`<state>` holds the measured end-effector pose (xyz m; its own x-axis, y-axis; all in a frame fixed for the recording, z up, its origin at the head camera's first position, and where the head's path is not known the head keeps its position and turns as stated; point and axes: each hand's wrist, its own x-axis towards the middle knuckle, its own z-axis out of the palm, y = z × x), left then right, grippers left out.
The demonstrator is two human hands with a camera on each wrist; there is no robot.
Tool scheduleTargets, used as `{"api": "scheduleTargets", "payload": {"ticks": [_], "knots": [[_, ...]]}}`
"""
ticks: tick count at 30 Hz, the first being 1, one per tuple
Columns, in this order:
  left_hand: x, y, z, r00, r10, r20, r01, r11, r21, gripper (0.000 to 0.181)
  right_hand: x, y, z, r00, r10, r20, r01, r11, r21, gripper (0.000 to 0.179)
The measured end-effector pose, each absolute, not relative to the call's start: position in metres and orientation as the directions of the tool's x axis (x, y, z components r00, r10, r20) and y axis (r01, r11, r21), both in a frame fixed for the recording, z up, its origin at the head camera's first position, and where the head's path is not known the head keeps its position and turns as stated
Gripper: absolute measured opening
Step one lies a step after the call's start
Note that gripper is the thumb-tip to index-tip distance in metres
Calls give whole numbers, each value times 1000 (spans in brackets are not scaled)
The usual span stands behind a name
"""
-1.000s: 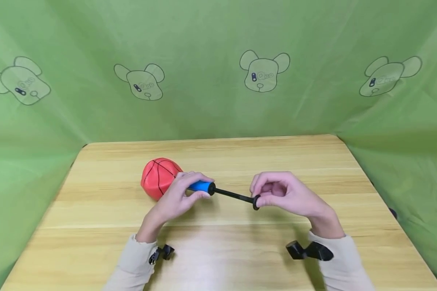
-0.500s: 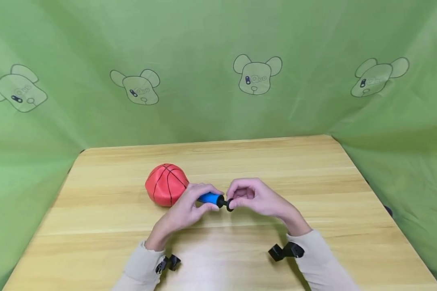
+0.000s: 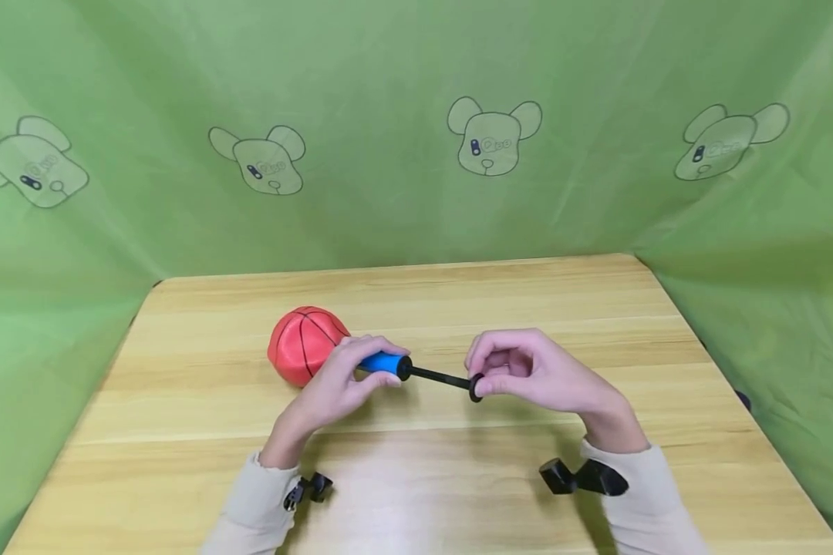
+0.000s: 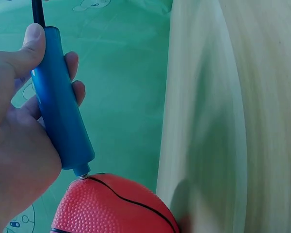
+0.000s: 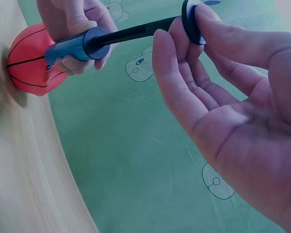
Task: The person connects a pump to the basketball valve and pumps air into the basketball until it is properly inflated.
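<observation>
A blue hand pump (image 3: 383, 363) lies nearly level between the two hands, its black rod drawn out to the right. My left hand (image 3: 336, 385) grips the blue barrel, thumb on the near side. Between thumb and fingers, my right hand (image 3: 544, 372) pinches the round black handle (image 3: 477, 388) at the rod's end. A soft-looking red ball (image 3: 304, 347) with black lines and a dented side rests on the table behind the left hand. In the left wrist view, the barrel's narrow tip meets the ball (image 4: 111, 206).
The light wood table (image 3: 416, 478) has its far edge against a green curtain (image 3: 375, 223) printed with bear heads. Black camera mounts (image 3: 583, 477) sit on both sleeved wrists.
The right hand pushed the rod almost fully into the barrel half a second ago, and has since drawn it out to the right again. The left hand and ball shifted slightly in view.
</observation>
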<state>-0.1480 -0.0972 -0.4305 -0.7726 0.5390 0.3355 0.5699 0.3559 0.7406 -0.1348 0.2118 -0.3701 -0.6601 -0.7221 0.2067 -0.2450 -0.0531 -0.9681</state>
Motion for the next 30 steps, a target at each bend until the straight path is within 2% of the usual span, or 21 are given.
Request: {"api": "scheduleTargets", "payload": {"ticks": [5, 11, 18, 25, 30], "knots": [[-149, -97, -429, -762, 546, 347, 586, 356, 727, 32, -134, 210, -372, -667, -714, 212, -266, -37, -963, 16], [-145, -89, -432, -756, 544, 363, 604, 367, 708, 30, -148, 193, -402, -676, -710, 197, -239, -43, -970, 7], [-141, -77, -439, -732, 584, 351, 600, 307, 739, 23, -153, 177, -424, -692, -682, 236, -230, -101, -968, 8], [-143, -84, -434, -735, 579, 352, 617, 357, 701, 28, -151, 185, -405, -683, -714, 155, -224, 2, -975, 8], [-145, -93, -427, -767, 531, 360, 595, 378, 709, 33, -143, 213, -377, -643, -731, 226, -307, -25, -951, 18]]}}
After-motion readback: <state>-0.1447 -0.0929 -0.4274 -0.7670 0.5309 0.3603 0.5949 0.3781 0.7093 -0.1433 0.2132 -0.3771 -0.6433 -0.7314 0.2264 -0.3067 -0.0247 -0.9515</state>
